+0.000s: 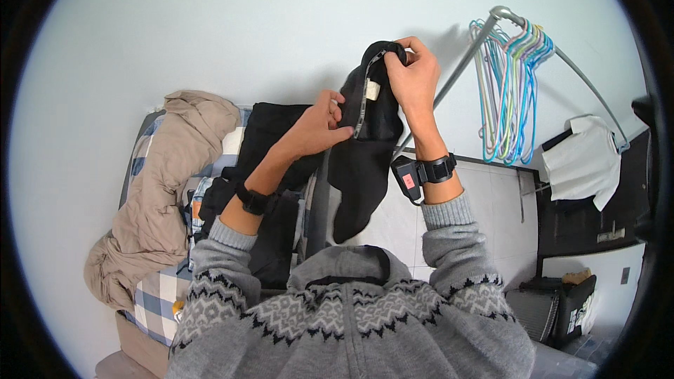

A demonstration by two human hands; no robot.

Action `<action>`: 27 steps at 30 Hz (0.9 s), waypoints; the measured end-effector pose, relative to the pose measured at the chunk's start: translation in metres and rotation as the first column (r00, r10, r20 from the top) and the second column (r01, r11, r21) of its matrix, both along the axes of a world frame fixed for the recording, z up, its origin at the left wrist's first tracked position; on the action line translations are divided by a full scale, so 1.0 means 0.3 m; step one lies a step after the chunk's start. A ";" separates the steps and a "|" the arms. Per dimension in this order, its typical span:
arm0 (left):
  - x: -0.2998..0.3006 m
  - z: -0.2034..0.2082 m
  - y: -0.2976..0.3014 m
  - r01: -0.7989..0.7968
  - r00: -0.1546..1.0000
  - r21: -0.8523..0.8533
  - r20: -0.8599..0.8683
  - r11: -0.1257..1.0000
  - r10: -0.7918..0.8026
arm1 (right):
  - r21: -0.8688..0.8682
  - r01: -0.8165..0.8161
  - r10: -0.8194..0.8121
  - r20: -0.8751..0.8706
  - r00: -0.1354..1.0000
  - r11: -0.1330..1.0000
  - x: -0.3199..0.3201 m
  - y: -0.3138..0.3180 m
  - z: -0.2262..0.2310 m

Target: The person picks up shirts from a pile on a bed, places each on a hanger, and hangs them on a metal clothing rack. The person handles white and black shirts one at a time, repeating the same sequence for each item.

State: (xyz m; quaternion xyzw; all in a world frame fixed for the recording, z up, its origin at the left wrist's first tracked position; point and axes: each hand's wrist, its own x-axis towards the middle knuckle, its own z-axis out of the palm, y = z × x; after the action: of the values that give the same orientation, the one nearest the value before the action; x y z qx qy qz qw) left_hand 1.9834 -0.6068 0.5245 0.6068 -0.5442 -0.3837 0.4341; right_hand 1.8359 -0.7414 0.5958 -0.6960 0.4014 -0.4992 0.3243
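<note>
Black garment [361, 161] held up at chest height, in front of pale wall, hanging down between both forearms. Right hand [414, 74] closed around top edge, fingers curled over a bunched fold. Left hand [319, 126] pinching garment's inner seam, thumb and fingertips pressed together on a grey strip running down the opening. Small pale label [373, 89] visible inside, just below right hand's grip. Dark watch band on left wrist; black strap with small device on right wrist. Grey patterned sweater sleeves on both arms.

Below and left: bed [151, 295] with blue-and-white checked cover, beige quilt [172, 182] heaped along its left side, more black clothing [274, 140] piled beside it under left forearm. To the right: metal clothes rack [491, 21] carrying bunch of pastel plastic hangers [509, 91], well apart from garment. White shirt [583, 161] hanging farther right. Dark crate [572, 302] on tiled floor, lower right.
</note>
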 end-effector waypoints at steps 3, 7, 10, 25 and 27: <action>-0.091 -0.015 0.007 -0.016 1.000 0.094 -0.001 0.995 0.016 | 0.000 0.040 -0.040 -0.036 0.999 0.999 -0.087 0.012 0.031; -0.092 -0.053 -0.012 0.029 0.965 0.122 0.256 0.992 -0.060 | -0.011 0.086 -0.086 -0.084 0.993 0.996 -0.190 0.030 0.032; 0.001 -0.083 -0.052 -0.089 0.896 0.262 0.442 0.961 -0.038 | 0.056 0.056 -0.048 -0.134 0.990 0.997 -0.301 0.059 0.003; -0.271 -0.068 -0.281 -0.282 0.959 -0.144 -0.028 0.949 0.281 | 0.234 -0.011 0.138 -0.535 0.834 0.972 -0.833 0.197 -0.183; -0.321 -0.029 -0.287 -0.236 0.972 -0.094 -0.040 0.967 0.233 | 0.253 -0.052 0.175 -0.493 0.852 0.966 -0.891 0.201 -0.165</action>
State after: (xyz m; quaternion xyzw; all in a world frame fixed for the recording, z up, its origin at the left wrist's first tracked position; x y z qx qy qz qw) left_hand 1.8871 -0.6928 0.5158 0.6393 -0.4805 -0.3110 0.5135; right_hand 1.5688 -0.6813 0.5462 -0.7838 0.4859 -0.2262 0.3136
